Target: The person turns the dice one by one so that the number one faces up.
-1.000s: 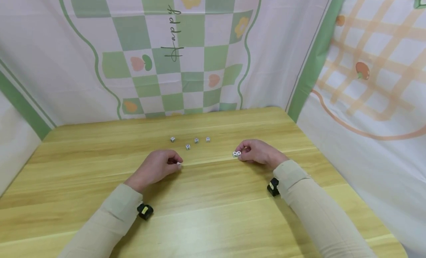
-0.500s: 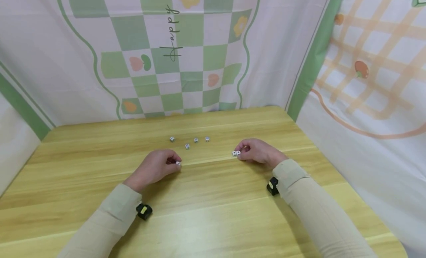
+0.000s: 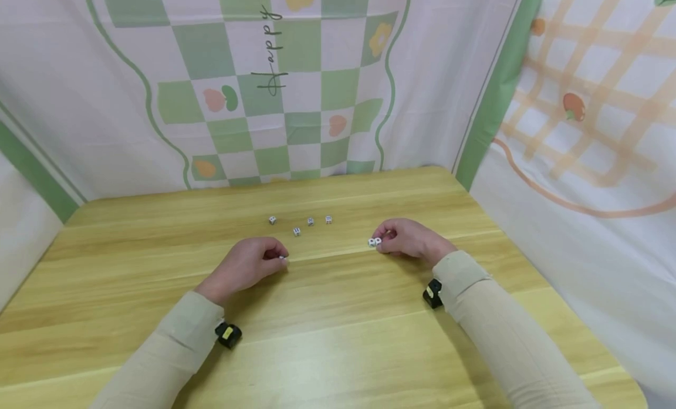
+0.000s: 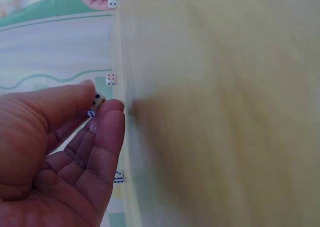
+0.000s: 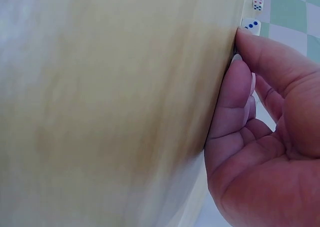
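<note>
A person's left hand [image 3: 247, 262] pinches a small white cube-shaped die [image 4: 96, 103] between thumb and fingertips over a wood-grain counter [image 3: 327, 338]; whether the die rests on the surface cannot be told. The right hand [image 3: 409, 240], fingers curled, grips a white spotted die [image 3: 378, 242], with a matching white die [image 3: 372, 242] just to its left — the two appear to touch. Farther back, between the hands, lie four loose white dice [image 3: 310, 221], spaced apart, below a green-and-white checked curtain [image 3: 301, 127]. The work looks partway along: one pair is side by side, the left-hand die is well apart from it, and four dice lie unheld. Fingers cover much of the left hand's die — the right-wrist view shows only one of the pair clearly — and the near sleeves run out of frame.
</note>
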`<act>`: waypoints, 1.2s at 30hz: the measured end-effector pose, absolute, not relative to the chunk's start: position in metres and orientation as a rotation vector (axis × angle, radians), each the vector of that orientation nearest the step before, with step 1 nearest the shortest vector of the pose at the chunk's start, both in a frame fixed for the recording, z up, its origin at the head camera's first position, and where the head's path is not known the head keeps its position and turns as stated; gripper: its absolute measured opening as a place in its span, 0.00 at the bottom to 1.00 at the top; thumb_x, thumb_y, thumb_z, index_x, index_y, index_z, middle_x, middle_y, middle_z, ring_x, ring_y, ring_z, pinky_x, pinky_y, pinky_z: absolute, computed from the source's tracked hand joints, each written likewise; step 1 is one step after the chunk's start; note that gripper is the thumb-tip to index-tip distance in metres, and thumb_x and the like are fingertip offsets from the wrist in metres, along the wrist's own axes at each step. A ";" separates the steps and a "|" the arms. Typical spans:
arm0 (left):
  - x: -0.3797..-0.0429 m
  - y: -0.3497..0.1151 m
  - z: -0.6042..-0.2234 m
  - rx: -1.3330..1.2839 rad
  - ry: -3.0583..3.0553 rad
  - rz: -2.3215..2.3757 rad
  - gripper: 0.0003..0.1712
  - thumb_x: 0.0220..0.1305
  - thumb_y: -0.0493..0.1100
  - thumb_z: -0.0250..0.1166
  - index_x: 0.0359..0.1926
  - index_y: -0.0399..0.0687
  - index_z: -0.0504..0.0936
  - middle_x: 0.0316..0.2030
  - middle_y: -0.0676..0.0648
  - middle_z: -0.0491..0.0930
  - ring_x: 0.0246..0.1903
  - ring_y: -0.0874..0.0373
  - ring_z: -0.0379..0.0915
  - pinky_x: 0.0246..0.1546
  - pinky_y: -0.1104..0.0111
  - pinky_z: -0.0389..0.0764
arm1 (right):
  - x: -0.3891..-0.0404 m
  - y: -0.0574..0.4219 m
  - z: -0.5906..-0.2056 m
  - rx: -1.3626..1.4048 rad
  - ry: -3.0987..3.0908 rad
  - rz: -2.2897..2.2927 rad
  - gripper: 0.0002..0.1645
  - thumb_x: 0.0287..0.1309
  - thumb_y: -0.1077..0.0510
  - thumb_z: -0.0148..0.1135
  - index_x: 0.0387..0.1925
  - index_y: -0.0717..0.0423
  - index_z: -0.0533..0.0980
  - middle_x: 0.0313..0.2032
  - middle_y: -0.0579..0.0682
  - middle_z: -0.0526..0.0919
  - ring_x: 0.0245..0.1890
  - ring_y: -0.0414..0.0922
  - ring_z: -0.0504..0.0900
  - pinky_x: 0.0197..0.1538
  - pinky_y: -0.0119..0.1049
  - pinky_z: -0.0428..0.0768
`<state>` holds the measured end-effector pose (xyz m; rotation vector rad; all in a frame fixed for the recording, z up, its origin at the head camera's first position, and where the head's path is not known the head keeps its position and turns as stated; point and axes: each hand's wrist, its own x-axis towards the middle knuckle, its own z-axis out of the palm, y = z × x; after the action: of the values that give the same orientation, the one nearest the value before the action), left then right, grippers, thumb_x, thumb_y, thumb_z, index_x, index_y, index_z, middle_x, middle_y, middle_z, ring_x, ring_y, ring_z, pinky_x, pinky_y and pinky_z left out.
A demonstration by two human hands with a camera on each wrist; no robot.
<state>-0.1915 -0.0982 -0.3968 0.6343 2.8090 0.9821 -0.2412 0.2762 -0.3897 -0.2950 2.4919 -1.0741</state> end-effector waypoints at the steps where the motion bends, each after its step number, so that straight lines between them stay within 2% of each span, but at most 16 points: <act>1: -0.192 -0.099 -0.398 0.640 2.808 0.979 0.03 0.69 0.44 0.70 0.41 0.52 0.87 0.34 0.54 0.83 0.34 0.59 0.73 0.38 0.65 0.76 | -0.241 0.276 -0.390 -0.289 2.495 -1.072 0.12 0.67 0.60 0.69 0.50 0.58 0.81 0.32 0.48 0.79 0.30 0.43 0.73 0.38 0.34 0.73; 13: -0.196 -0.103 -0.402 0.643 2.786 0.987 0.05 0.67 0.41 0.72 0.43 0.51 0.88 0.39 0.54 0.87 0.41 0.60 0.81 0.47 0.61 0.81 | -0.242 0.275 -0.391 -0.306 2.481 -1.079 0.12 0.66 0.61 0.68 0.49 0.59 0.81 0.34 0.48 0.79 0.31 0.43 0.74 0.37 0.33 0.75; 22: -0.196 -0.103 -0.402 0.657 2.800 0.970 0.04 0.68 0.42 0.71 0.42 0.52 0.88 0.37 0.55 0.84 0.36 0.60 0.74 0.43 0.63 0.77 | -0.242 0.275 -0.390 -0.320 2.493 -1.078 0.13 0.66 0.62 0.68 0.50 0.60 0.81 0.33 0.48 0.79 0.31 0.42 0.73 0.37 0.32 0.74; 36: -0.195 -0.102 -0.401 0.658 2.790 0.980 0.06 0.71 0.40 0.68 0.46 0.50 0.88 0.38 0.54 0.84 0.36 0.59 0.74 0.42 0.63 0.77 | -0.242 0.275 -0.389 -0.316 2.490 -1.074 0.13 0.66 0.61 0.69 0.50 0.59 0.81 0.31 0.47 0.78 0.30 0.42 0.72 0.37 0.33 0.72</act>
<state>-0.1955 -0.1021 -0.4007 0.6581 2.7902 0.9799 -0.2422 0.2746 -0.3891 -0.3163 2.4903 -1.0742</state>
